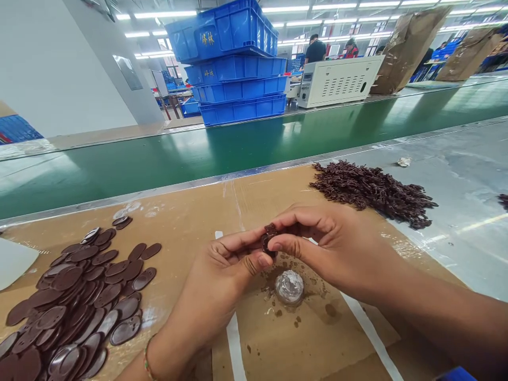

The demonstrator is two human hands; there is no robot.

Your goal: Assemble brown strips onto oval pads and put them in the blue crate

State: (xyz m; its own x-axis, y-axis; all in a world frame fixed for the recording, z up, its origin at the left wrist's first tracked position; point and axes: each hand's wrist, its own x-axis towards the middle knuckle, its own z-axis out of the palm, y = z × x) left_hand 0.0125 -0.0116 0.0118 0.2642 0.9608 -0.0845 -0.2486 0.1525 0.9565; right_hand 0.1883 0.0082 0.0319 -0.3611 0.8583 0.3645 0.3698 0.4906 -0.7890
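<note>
Both hands meet over the cardboard-covered bench and hold one small dark brown part between them. My left hand pinches its lower end between thumb and fingers. Thumb and forefinger of my right hand close on its upper end. Fingers cover much of the part, so its exact kind cannot be made out. Just below the hands sits a small round container with whitish, shiny contents, and wet spots surround it. To the left lies a heap of dark brown oval plates. A pile of thin, knobbly dark brown pieces lies beyond my right hand.
A green conveyor belt runs across behind the bench. Past it stand stacked blue crates, a pale vented machine and a tall brown wrapped package. White tape strips mark the cardboard. People work far back.
</note>
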